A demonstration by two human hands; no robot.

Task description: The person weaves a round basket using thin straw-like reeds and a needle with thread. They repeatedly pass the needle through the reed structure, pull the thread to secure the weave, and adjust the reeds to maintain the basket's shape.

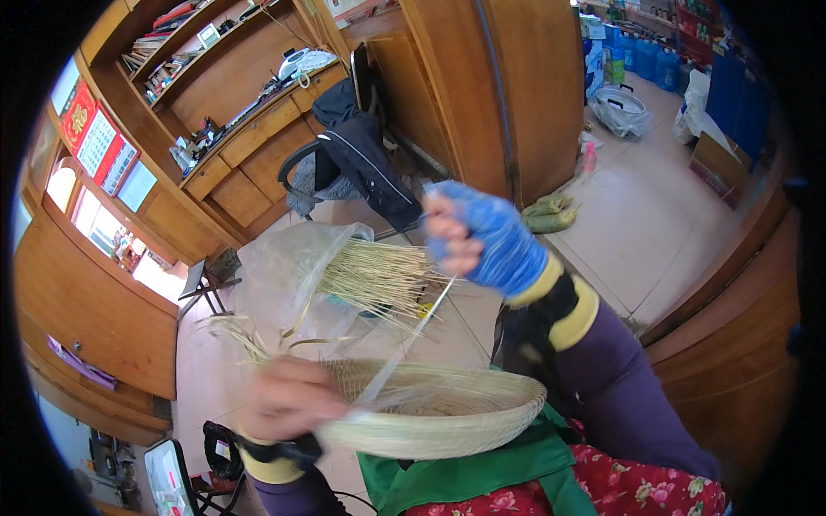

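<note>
A round, shallow basket of woven straw rests tilted over my lap, on a green apron. My left hand, bare and blurred, grips the basket's left rim, with loose straw ends fanning out beyond it. Raised above the basket, my right hand wears a blue fingerless glove and is closed on a pale, thin strand. That strand runs taut down to the rim near my left hand. Past the basket, a bundle of cut straw stalks lies in a clear plastic bag on the tiled floor.
A chair with a dark jacket stands beyond the bag, before a wooden desk. Green gourds lie by the wooden partition. A small folding stool is at the left; a phone-like screen stands at the lower left.
</note>
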